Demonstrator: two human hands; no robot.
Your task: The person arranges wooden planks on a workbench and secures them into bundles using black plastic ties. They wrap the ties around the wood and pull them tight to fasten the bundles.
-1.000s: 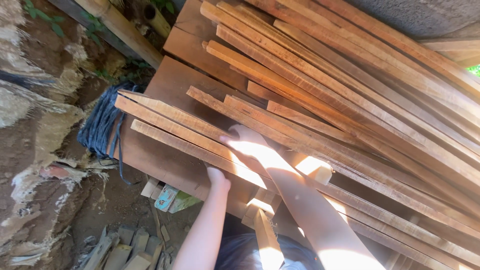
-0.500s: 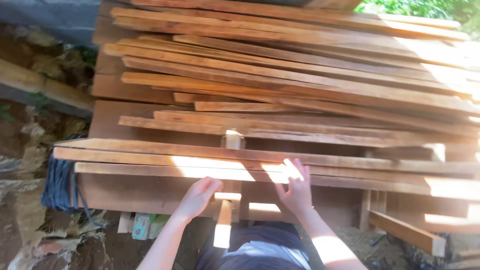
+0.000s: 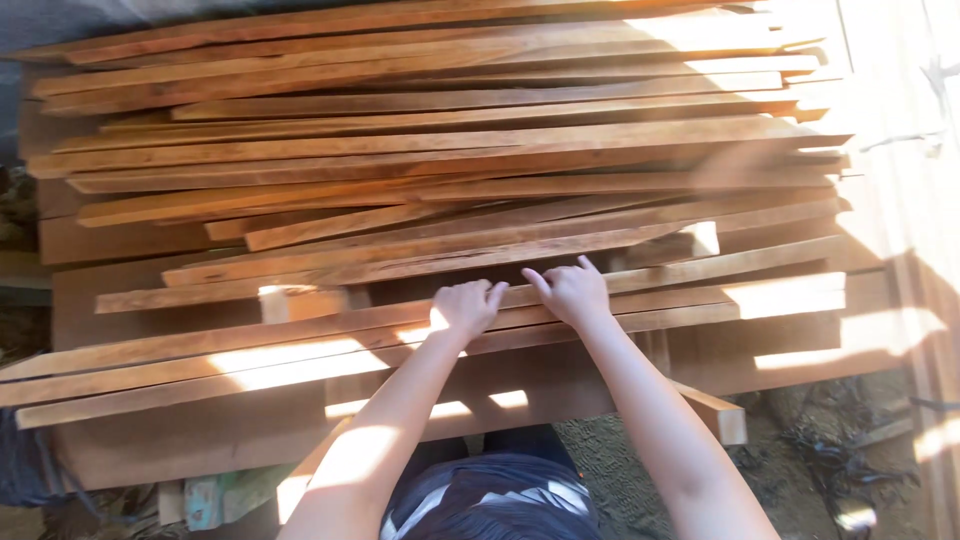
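A big pile of long reddish-brown wooden slats (image 3: 450,150) lies across a low wooden platform (image 3: 200,440). My left hand (image 3: 466,308) rests on the nearest slats (image 3: 250,350) at the front of the pile, fingers curled over a slat's edge. My right hand (image 3: 570,291) lies just to its right on the same front slats, fingers spread and pressing down. Neither hand has lifted a slat. Both forearms reach up from the bottom of the view.
Short wooden blocks (image 3: 715,415) stick out under the pile at the front. Dirt ground with dark debris (image 3: 840,470) lies at lower right. A pale wall or sheet (image 3: 900,100) stands at the right. Small scraps (image 3: 205,500) lie at lower left.
The view has swung so the slats now run level across the frame. Both hands stay on the front slats, now closer together near the middle.
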